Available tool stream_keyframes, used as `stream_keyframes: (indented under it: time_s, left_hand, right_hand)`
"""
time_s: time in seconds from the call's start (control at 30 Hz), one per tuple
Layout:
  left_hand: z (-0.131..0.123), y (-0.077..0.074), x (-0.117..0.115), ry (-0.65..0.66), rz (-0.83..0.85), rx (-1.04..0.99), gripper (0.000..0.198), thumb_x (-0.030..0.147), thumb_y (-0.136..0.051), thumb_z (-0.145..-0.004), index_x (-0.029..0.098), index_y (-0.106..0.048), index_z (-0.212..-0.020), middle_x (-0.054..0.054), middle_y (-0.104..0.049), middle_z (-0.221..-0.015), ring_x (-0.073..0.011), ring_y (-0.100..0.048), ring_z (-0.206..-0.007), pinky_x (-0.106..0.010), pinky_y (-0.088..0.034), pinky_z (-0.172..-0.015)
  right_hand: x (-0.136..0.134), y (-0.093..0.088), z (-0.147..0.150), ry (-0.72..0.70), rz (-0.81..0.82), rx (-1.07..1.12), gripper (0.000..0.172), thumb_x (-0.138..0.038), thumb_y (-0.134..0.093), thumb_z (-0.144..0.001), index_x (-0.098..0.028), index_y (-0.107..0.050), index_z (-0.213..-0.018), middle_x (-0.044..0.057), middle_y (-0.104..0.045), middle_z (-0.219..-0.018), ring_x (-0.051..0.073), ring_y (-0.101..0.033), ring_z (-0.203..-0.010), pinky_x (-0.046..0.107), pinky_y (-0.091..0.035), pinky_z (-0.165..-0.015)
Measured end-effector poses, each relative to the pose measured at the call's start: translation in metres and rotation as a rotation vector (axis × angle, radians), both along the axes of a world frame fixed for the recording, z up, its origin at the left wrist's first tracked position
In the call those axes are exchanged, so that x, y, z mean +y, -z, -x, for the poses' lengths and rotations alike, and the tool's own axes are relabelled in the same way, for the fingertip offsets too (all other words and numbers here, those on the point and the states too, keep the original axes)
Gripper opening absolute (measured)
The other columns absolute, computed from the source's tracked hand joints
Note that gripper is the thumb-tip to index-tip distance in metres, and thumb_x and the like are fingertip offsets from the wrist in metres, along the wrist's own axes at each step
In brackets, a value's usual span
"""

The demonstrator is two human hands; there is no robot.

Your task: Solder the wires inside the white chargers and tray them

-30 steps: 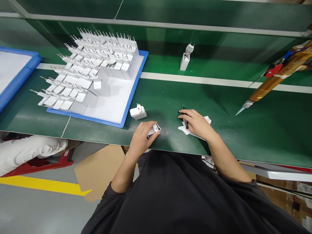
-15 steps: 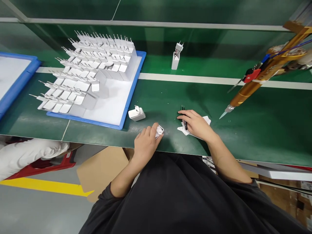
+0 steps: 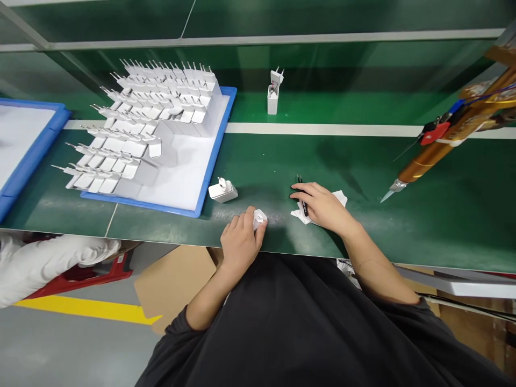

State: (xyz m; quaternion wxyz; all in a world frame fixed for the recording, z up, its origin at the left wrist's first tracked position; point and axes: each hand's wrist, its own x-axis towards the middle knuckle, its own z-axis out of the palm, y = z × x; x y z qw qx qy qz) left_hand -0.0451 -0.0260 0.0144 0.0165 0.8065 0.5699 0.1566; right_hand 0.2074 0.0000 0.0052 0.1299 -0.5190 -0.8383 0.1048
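My left hand [image 3: 241,235] is closed around a white plug charger [image 3: 259,217] near the bench's front edge; much of the charger is behind my fingers. My right hand [image 3: 320,204] rests palm down with its fingers stretched out and apart, over black tweezers [image 3: 305,208]. Under the hand and tweezers lies a crumpled white wipe [image 3: 341,198], partly covered. Left of and beyond my left hand stands another white charger [image 3: 223,191] with its plug on top. Farther back is an opened charger [image 3: 273,101], its plug part raised above the case.
A blue-edged tray [image 3: 207,185] on the left carries rows of white chargers [image 3: 133,123], pins up. Part of a second blue tray [image 3: 32,153] shows at far left. A bronze-coloured dispenser with a pale nozzle [image 3: 387,196] reaches in from the right. Someone's white sleeve [image 3: 60,263] appears lower left.
The camera view has shifted slightly. The charger in my left hand has turned a little, with its pins less visible. My right hand stays over the tweezers.
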Motion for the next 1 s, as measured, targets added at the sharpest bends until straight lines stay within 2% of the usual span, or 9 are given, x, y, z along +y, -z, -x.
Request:
stream_keyframes:
  time_s: [0.27, 0.43, 0.53, 0.63, 0.73, 0.8, 0.87, 0.93, 1.0]
  left_hand:
    - [-0.004, 0.007, 0.001, -0.003, -0.070, 0.003, 0.037, 0.042, -0.042, -0.098, 0.014, -0.058, -0.117, -0.009, -0.068, -0.082, -0.0235, -0.061, -0.074, -0.033, -0.035, -0.066]
    - [0.001, 0.010, 0.005, 0.037, -0.066, 0.024, 0.040, 0.047, -0.050, -0.094, 0.016, -0.059, -0.117, -0.009, -0.065, -0.081, -0.0244, -0.060, -0.078, -0.034, -0.040, -0.071]
    - [0.011, 0.010, 0.012, 0.008, -0.110, -0.019, 0.042, 0.045, -0.056, -0.091, 0.016, -0.058, -0.121, -0.016, -0.064, -0.109, -0.0307, -0.058, -0.103, -0.042, -0.042, -0.088]
    - [0.026, 0.006, 0.027, -0.043, -0.217, -0.047, 0.052, 0.041, -0.061, -0.088, 0.017, -0.050, -0.133, -0.022, -0.042, -0.143, -0.0386, -0.039, -0.133, -0.053, -0.033, -0.106]
    - [0.041, -0.001, 0.047, 0.045, -0.190, -0.074, 0.076, 0.041, -0.065, -0.084, 0.017, -0.030, -0.147, -0.023, -0.029, -0.153, -0.0395, -0.024, -0.144, -0.056, -0.029, -0.111]
    - [0.048, -0.006, 0.061, 0.127, -0.074, -0.113, 0.087, 0.041, -0.067, -0.083, 0.017, -0.019, -0.151, -0.022, -0.039, -0.146, -0.0362, -0.034, -0.140, -0.052, -0.035, -0.110]
    - [0.054, -0.008, 0.071, 0.142, 0.053, -0.165, 0.088, 0.042, -0.069, -0.081, 0.019, -0.020, -0.151, -0.018, -0.052, -0.135, -0.0324, -0.048, -0.128, -0.048, -0.042, -0.104]
    - [0.060, -0.009, 0.079, 0.073, 0.147, -0.285, 0.088, 0.046, -0.072, -0.078, 0.021, -0.025, -0.149, -0.015, -0.056, -0.129, -0.0293, -0.057, -0.117, -0.044, -0.048, -0.098]
    - [0.067, -0.010, 0.085, -0.019, 0.230, -0.506, 0.086, 0.055, -0.067, -0.079, 0.021, -0.026, -0.147, -0.014, -0.059, -0.125, -0.0256, -0.062, -0.109, -0.039, -0.053, -0.091]
  right_hand:
    - [0.000, -0.001, 0.000, 0.013, 0.017, -0.006, 0.044, -0.003, -0.040, -0.083, -0.017, -0.062, -0.119, 0.006, -0.056, -0.136, 0.025, -0.055, -0.118, 0.044, -0.053, -0.099]
    - [0.000, 0.002, 0.000, 0.006, 0.001, 0.009, 0.045, -0.002, -0.041, -0.081, -0.018, -0.062, -0.118, 0.006, -0.056, -0.136, 0.026, -0.056, -0.117, 0.045, -0.054, -0.099]
    - [-0.001, 0.003, -0.001, 0.001, -0.016, 0.025, 0.044, -0.003, -0.042, -0.081, -0.018, -0.062, -0.118, 0.006, -0.057, -0.135, 0.025, -0.057, -0.116, 0.045, -0.054, -0.099]
    - [-0.002, 0.005, -0.002, -0.006, -0.029, 0.024, 0.042, -0.003, -0.043, -0.081, -0.018, -0.062, -0.116, 0.006, -0.058, -0.134, 0.025, -0.058, -0.115, 0.045, -0.055, -0.098]
    - [-0.003, 0.007, -0.003, -0.010, -0.029, -0.001, 0.043, -0.003, -0.042, -0.081, -0.018, -0.062, -0.116, 0.005, -0.057, -0.135, 0.025, -0.057, -0.116, 0.044, -0.055, -0.099]
    - [-0.004, 0.008, -0.004, -0.011, -0.023, -0.009, 0.043, -0.003, -0.041, -0.082, -0.018, -0.062, -0.117, 0.004, -0.057, -0.136, 0.025, -0.057, -0.117, 0.044, -0.055, -0.100]
    - [-0.004, 0.009, -0.004, -0.014, -0.018, -0.009, 0.043, -0.003, -0.041, -0.082, -0.018, -0.062, -0.117, 0.004, -0.056, -0.136, 0.025, -0.057, -0.117, 0.045, -0.055, -0.099]
    - [-0.004, 0.009, -0.004, -0.013, -0.014, -0.007, 0.043, -0.004, -0.042, -0.082, -0.019, -0.062, -0.117, 0.004, -0.056, -0.136, 0.025, -0.057, -0.116, 0.045, -0.055, -0.098]
    - [-0.003, 0.010, -0.004, -0.011, -0.011, -0.003, 0.043, -0.004, -0.041, -0.082, -0.019, -0.062, -0.117, 0.004, -0.057, -0.136, 0.025, -0.057, -0.117, 0.044, -0.055, -0.099]
